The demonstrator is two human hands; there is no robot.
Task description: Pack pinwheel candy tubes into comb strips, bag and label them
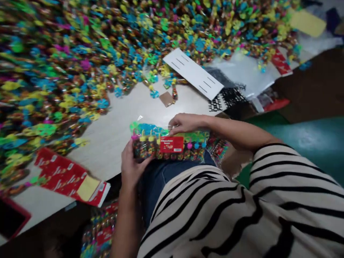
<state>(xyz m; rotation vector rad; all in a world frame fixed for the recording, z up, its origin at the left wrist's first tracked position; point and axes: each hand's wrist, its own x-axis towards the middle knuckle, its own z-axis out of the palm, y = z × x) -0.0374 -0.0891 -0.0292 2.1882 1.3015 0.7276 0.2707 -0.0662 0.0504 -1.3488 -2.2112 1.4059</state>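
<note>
A clear-wrapped pack of candy-filled tubes (146, 147) lies at the table's near edge, close to my lap. The tubes have yellow, pink and blue caps, with green and blue plastic pieces along the top. A red label (172, 144) reading "Chocolate beans" is at its middle. My left hand (134, 163) grips the pack's left end, thumb along the front. Bent together, the fingers of my right hand (185, 123) hold the wrap at the upper edge, just above the label; their tips are partly hidden.
A big heap of candy tubes (129, 39) covers the table's far side. A white slotted card (193, 73) lies beside clear plastic bags (244, 71). Red label sheets (59, 172) are at left. More finished-looking packs (100, 229) sit below the table edge.
</note>
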